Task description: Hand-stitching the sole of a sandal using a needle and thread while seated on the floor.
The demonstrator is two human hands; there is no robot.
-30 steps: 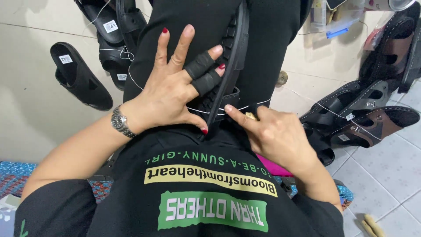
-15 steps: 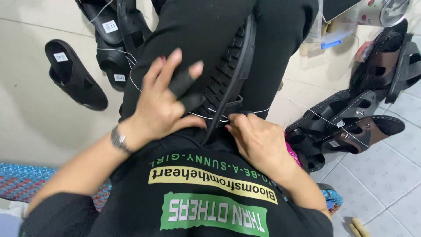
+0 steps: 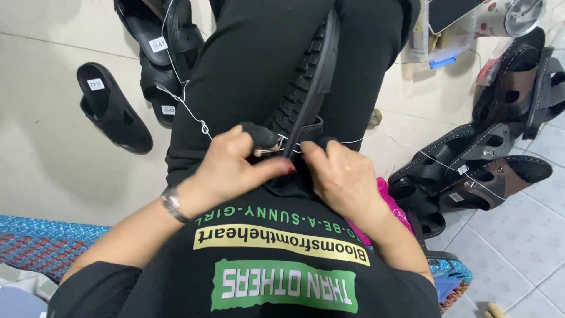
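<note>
Your left hand point(image 3: 226, 171) and right hand point(image 3: 344, 176) pinch thin white thread point(image 3: 347, 142) at the black rubber sandal sole point(image 3: 312, 76), fingers together; small white size labels point(image 3: 158, 44) sit inside black sandals point(image 3: 112, 109) on the floor.

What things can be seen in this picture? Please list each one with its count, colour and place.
Black rubber-soled sandal: one, black, on edge on the lap, between both hands.
Thin white thread: one, white, from the sandal up to the left.
Loose black sandals: several, black, floor at upper left.
Black and brown sandals: several, floor at right.
Patterned woven mat: one, blue and red, lower left.
Silver wristwatch: one, left wrist.
Left hand: black finger cover, pinching at the sandal's near end.
Right hand: gripping the sandal's near end.
</note>
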